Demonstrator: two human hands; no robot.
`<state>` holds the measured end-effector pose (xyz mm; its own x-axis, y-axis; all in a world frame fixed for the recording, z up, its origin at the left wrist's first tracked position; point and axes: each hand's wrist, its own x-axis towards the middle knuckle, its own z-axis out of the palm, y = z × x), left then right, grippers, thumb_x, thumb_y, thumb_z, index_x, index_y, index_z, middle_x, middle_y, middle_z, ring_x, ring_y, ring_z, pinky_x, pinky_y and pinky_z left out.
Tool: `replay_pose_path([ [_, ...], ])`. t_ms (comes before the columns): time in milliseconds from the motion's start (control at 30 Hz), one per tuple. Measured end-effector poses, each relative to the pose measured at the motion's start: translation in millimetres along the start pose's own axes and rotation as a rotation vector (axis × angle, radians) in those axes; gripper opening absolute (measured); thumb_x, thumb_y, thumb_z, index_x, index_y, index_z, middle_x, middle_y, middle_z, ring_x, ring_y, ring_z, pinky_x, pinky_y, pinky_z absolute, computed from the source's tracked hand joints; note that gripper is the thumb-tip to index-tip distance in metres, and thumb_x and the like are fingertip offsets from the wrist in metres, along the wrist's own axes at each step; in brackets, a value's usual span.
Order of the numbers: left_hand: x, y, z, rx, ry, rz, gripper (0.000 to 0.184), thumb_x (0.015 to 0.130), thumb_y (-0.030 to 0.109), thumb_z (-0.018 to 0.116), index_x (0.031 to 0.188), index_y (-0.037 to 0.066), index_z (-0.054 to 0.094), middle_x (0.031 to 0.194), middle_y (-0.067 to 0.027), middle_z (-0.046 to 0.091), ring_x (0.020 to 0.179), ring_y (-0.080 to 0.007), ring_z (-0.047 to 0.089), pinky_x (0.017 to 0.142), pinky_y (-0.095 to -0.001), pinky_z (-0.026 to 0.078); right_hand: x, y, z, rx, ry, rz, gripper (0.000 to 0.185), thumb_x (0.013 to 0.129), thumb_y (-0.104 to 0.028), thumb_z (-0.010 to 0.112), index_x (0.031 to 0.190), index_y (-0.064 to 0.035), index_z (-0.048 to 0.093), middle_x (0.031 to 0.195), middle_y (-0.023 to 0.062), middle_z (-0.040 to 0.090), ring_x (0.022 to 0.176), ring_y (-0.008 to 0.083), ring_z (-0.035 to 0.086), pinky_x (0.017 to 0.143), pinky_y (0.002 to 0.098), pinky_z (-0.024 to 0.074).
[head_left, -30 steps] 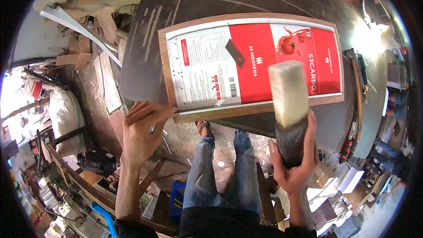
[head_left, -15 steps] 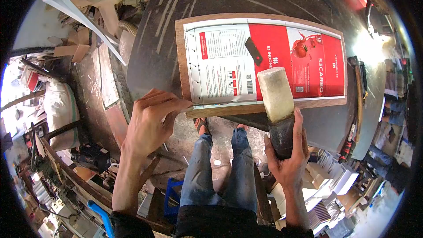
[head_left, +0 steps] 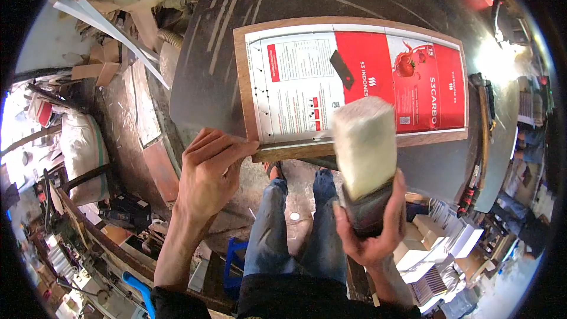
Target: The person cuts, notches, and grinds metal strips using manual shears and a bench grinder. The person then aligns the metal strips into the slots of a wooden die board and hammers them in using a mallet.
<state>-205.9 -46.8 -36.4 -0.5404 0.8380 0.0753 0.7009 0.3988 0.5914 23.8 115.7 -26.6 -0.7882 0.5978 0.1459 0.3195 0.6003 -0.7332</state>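
My left hand (head_left: 215, 168) is pinched closed at the lower left corner of a wooden frame (head_left: 289, 152); whatever lies between the fingertips is too small to make out. Inside the frame lies a printed red and white sheet (head_left: 369, 53) with a tomato picture and small dark marks along its left side. My right hand (head_left: 378, 233) grips the dark end of a cream-coloured block (head_left: 366, 147), held upright over the frame's lower edge and hiding part of it. A flat black strip (head_left: 341, 70) rests on the sheet.
The frame lies on a dark, scratched work table (head_left: 207, 77). Tools with red handles (head_left: 466, 192) lie along its right edge. White boxes (head_left: 422, 239) are stacked at lower right, a blue stool (head_left: 234, 266) stands by my legs, and a white sack (head_left: 82, 147) is at left.
The block in my right hand has come up closer to the camera and slightly left. My left hand stays at the frame's corner, a little lower in view.
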Motion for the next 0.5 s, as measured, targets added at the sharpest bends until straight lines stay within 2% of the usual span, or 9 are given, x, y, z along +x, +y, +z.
replay_pose_path([
  [67, 1, -1, 0, 0.0, 0.003, 0.01, 0.026, 0.072, -0.01, 0.074, 0.095, 0.003, 0.076, 0.09, -0.0078, 0.074, 0.085, -0.0222, 0.069, 0.08, -0.0354, 0.054, -3, 4, 10, -0.056, -0.121, -0.106, 0.081, 0.079, -0.014, 0.078, 0.146, 0.0104, 0.038, 0.136, 0.0313, 0.054, 0.118, 0.0421, 0.06, 0.101, 0.048, 0.0474],
  [100, 1, -2, -1, 0.001, 0.01, 0.019, 0.026, 0.072, -0.01, 0.074, 0.095, 0.003, 0.076, 0.091, -0.0077, 0.074, 0.086, -0.0222, 0.069, 0.081, -0.0354, 0.055, 7, -4, 12, -0.029, -0.287, 0.115, 0.081, 0.079, -0.015, 0.079, 0.146, 0.0079, 0.04, 0.132, 0.0294, 0.057, 0.114, 0.0409, 0.062, 0.096, 0.0474, 0.0504],
  [133, 0, -2, -1, 0.006, 0.014, 0.017, 0.026, 0.072, -0.01, 0.074, 0.095, 0.003, 0.076, 0.091, -0.0077, 0.074, 0.086, -0.0222, 0.069, 0.081, -0.0354, 0.055, 8, -6, 11, -0.026, -0.288, 0.11, 0.081, 0.079, -0.015, 0.079, 0.146, 0.0079, 0.04, 0.132, 0.0294, 0.057, 0.114, 0.0409, 0.062, 0.096, 0.0474, 0.0504],
  [200, 0, -2, 0, -0.004, 0.015, 0.024, 0.027, 0.071, -0.009, 0.075, 0.095, 0.003, 0.076, 0.092, -0.0085, 0.074, 0.086, -0.023, 0.069, 0.081, -0.0352, 0.055, 9, -8, 11, -0.057, -0.229, 0.012, 0.086, 0.077, -0.02, 0.077, 0.151, 0.0007, 0.037, 0.135, 0.0204, 0.057, 0.103, 0.0353, 0.064, 0.079, 0.0413, 0.0585],
  [333, -3, -3, 1, 0.002, 0.007, 0.021, 0.029, 0.07, -0.01, 0.074, 0.096, 0.003, 0.076, 0.093, -0.0087, 0.074, 0.087, -0.0239, 0.069, 0.081, -0.035, 0.055, -5, -2, 16, -0.084, -0.127, -0.191, 0.09, 0.074, -0.021, 0.079, 0.152, -0.0009, 0.037, 0.134, 0.0185, 0.058, 0.104, 0.0328, 0.065, 0.078, 0.0395, 0.0595],
  [367, -4, -2, 1, 0.002, 0.025, 0.009, 0.03, 0.069, -0.01, 0.074, 0.097, 0.003, 0.076, 0.094, -0.0087, 0.075, 0.088, -0.0247, 0.069, 0.081, -0.035, 0.055, -1, 0, 19, -0.11, -0.268, -0.102, 0.092, 0.075, -0.023, 0.079, 0.154, -0.0045, 0.035, 0.135, 0.0176, 0.057, 0.101, 0.0327, 0.065, 0.077, 0.0403, 0.0601],
  [400, -2, -1, 2, -0.006, 0.039, 0.013, 0.032, 0.069, -0.01, 0.074, 0.097, 0.004, 0.076, 0.094, -0.0088, 0.075, 0.089, -0.0255, 0.069, 0.082, -0.0351, 0.054, 3, -5, 16, -0.011, -0.355, 0.048, 0.085, 0.077, -0.018, 0.08, 0.149, 0.0021, 0.041, 0.13, 0.024, 0.06, 0.097, 0.0358, 0.068, 0.079, 0.0427, 0.0582],
  [467, -3, -6, -3, 0.023, 0.008, 0.064, 0.039, 0.065, -0.013, 0.072, 0.1, 0.004, 0.077, 0.091, -0.0085, 0.072, 0.083, -0.0259, 0.066, 0.078, -0.0344, 0.053, 10, -13, 0, 0.017, -0.435, 0.1, 0.087, 0.077, -0.02, 0.081, 0.151, 0.0005, 0.038, 0.133, 0.022, 0.059, 0.097, 0.0351, 0.068, 0.078, 0.0415, 0.0589],
  [500, -8, -11, -5, -0.021, 0.005, -0.033, 0.039, 0.064, -0.013, 0.071, 0.099, 0.005, 0.077, 0.091, -0.0075, 0.071, 0.079, -0.0242, 0.064, 0.075, -0.034, 0.053, 3, -4, -2, 0.018, -0.383, 0.051, 0.089, 0.083, -0.029, 0.075, 0.156, -0.0058, 0.03, 0.144, 0.0162, 0.051, 0.097, 0.0307, 0.065, 0.068, 0.0384, 0.061],
])
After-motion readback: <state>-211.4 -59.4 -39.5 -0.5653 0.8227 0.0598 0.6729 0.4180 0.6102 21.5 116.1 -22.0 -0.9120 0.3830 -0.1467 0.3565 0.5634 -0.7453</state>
